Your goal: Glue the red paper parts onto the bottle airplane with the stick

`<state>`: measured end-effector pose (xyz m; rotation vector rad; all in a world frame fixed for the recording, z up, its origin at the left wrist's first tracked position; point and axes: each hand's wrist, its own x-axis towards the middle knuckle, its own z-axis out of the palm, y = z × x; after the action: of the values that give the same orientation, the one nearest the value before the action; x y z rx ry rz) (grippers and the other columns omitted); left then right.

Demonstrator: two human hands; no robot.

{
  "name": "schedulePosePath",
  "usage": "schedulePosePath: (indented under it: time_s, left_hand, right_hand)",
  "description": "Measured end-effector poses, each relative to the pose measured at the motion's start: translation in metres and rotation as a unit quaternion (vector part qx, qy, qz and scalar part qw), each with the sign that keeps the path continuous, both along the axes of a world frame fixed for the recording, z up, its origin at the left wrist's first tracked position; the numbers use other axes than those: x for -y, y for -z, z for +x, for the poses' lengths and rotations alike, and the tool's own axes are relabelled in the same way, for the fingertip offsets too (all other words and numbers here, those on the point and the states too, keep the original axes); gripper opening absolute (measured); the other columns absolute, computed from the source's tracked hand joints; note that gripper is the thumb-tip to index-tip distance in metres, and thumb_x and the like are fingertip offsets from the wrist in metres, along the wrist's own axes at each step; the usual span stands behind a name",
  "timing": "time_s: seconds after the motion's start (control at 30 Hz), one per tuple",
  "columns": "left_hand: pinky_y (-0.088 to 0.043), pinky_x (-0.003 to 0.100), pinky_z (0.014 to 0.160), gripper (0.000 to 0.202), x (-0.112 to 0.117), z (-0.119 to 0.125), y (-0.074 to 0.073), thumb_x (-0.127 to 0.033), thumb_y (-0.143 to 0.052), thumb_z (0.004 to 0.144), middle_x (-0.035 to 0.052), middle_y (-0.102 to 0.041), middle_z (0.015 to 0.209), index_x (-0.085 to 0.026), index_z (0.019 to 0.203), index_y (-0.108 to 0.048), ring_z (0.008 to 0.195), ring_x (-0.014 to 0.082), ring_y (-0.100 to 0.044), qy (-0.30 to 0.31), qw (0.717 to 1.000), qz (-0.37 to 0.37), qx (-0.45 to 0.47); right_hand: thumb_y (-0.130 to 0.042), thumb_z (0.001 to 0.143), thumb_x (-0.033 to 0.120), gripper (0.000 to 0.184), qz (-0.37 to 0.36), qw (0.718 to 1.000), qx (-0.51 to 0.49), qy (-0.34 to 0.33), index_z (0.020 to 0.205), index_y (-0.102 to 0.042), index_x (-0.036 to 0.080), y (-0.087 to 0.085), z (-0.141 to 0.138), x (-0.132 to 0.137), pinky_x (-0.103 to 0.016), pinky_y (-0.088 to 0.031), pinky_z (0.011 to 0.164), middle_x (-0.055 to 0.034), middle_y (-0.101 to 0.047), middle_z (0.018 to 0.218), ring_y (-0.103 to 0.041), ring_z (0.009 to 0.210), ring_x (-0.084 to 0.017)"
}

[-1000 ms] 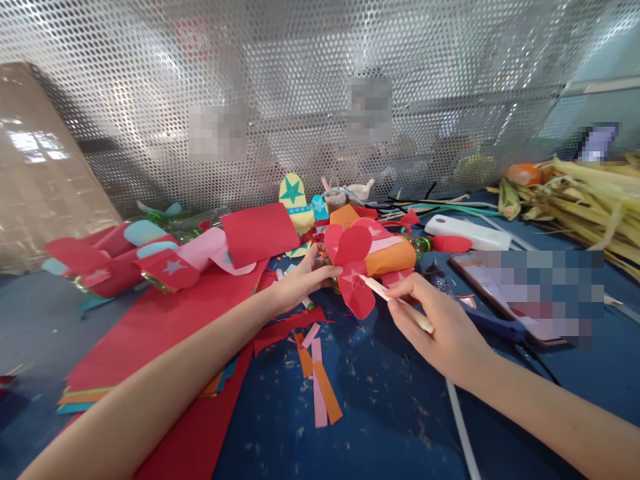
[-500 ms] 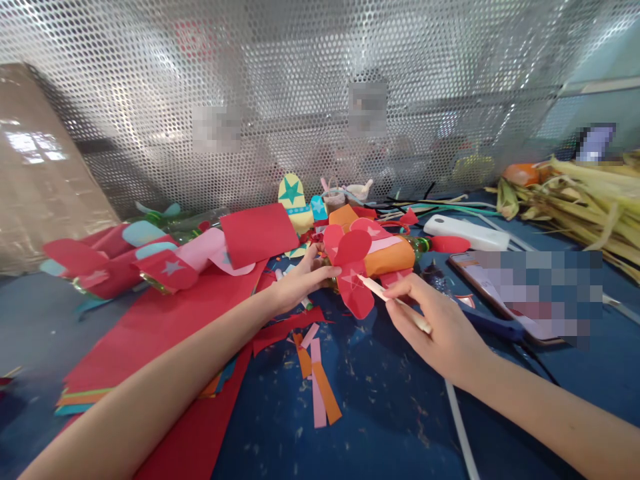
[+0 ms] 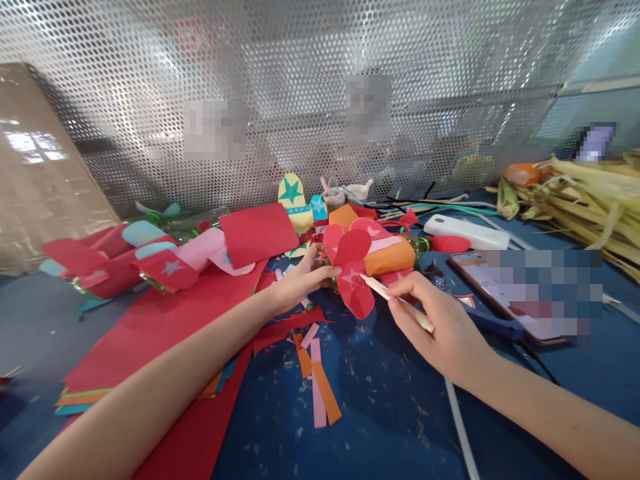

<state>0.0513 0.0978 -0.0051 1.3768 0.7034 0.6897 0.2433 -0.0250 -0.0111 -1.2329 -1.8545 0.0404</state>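
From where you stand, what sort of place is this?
Probably a craft workspace: there's a stack of coloured paper, loose paper strips, and a white pen in the right hand, pointed at a red paper shape.

Bare forearms [image 3: 555,410], bare hands [image 3: 443,327] (slim, tapering fingers [image 3: 411,287])

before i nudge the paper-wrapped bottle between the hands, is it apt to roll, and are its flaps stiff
The paper-wrapped bottle might roll, since its body looks round and lies sideways, though its red paper flaps could check it. Those flaps look thin, so they would probably bend easily.
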Motion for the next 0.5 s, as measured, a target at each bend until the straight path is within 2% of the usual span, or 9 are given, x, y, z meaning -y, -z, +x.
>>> schedulePosePath:
  time_s: [0.3, 0.5]
  left_hand:
    - [-0.046, 0.043, 0.092, 0.057, 0.0012, 0.0003, -0.0016, -0.032, -0.071, 0.07, 0.0073, -0.067, 0.108, -0.023, 0.118, -0.041, 0.105, 0.0263, -0.064, -0.003, 1.0, -0.002, -0.001]
    - [-0.048, 0.04, 0.088, 0.052, -0.0002, -0.0008, 0.0, -0.032, -0.071, 0.07, 0.0059, -0.068, 0.106, -0.023, 0.112, -0.042, 0.102, 0.025, -0.065, -0.001, 1.0, -0.001, 0.001]
  right_hand:
    - [-0.043, 0.093, 0.021, 0.011, -0.011, 1.0, -0.002, -0.01, 0.083, -0.048, 0.021, 0.0016, 0.0, 0.0002, -0.024, -0.043, 0.055, 0.0012, -0.056, 0.069, -0.055, 0.058, -0.011]
    - [-0.043, 0.093, 0.021, 0.01, -0.018, 1.0, -0.002, -0.009, 0.083, -0.047, 0.021, 0.0019, 0.0003, -0.0007, -0.023, -0.043, 0.055, 0.0018, -0.056, 0.068, -0.055, 0.058, -0.011]
